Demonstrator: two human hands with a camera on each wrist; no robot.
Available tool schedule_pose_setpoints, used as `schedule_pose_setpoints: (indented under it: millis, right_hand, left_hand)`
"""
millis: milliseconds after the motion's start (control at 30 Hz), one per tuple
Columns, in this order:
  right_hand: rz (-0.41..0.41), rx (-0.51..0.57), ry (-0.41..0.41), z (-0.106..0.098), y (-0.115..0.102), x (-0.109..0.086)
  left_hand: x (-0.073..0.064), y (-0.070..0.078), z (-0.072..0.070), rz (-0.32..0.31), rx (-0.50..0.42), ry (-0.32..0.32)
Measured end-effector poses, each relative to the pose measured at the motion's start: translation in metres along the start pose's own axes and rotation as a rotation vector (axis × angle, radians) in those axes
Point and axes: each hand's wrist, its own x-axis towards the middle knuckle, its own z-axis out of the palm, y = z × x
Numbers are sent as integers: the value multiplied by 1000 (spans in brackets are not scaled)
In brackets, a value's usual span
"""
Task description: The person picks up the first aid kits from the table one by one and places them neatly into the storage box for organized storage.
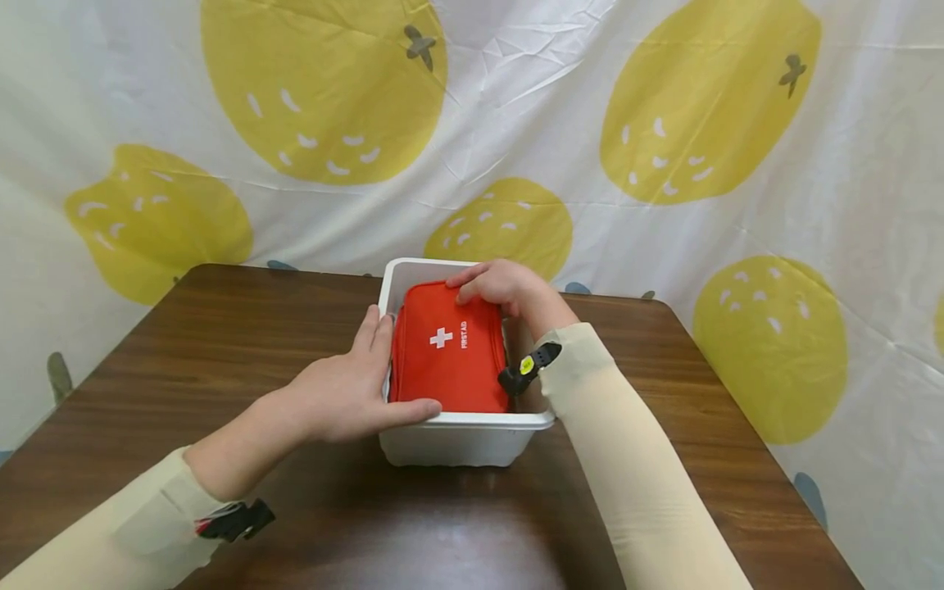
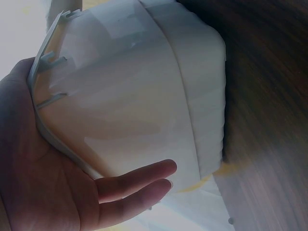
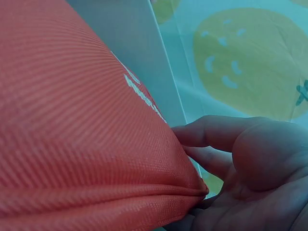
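Observation:
A red first-aid pouch [image 1: 435,369] with a white cross and lettering lies inside a white plastic bin [image 1: 472,442] on the table. At the pouch's far right corner, my right hand [image 1: 505,287] pinches the fabric between thumb and fingers. The right wrist view shows the pouch [image 3: 91,115] close up, its edge between the fingers [image 3: 211,132]. My left hand [image 1: 347,397] rests against the bin's near left corner, thumb along the front rim. In the left wrist view, two fairly straight fingers [image 2: 139,175] lie along the outside of the bin wall [image 2: 130,106].
The bin stands on a dark brown wooden table [image 1: 295,328]. Behind the table hangs a white curtain [image 1: 509,106] printed with yellow fruit. Whatever lies beneath the pouch is mostly hidden. A black strap device [image 1: 527,369] sits on the right wrist.

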Motion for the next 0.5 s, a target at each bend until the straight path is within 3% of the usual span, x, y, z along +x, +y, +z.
schedule_pose_setpoints:
  millis: [500]
  right_hand:
    - [-20, -136, -55, 2, 1, -1]
  left_hand:
    - [0, 0, -1, -15, -12, -15]
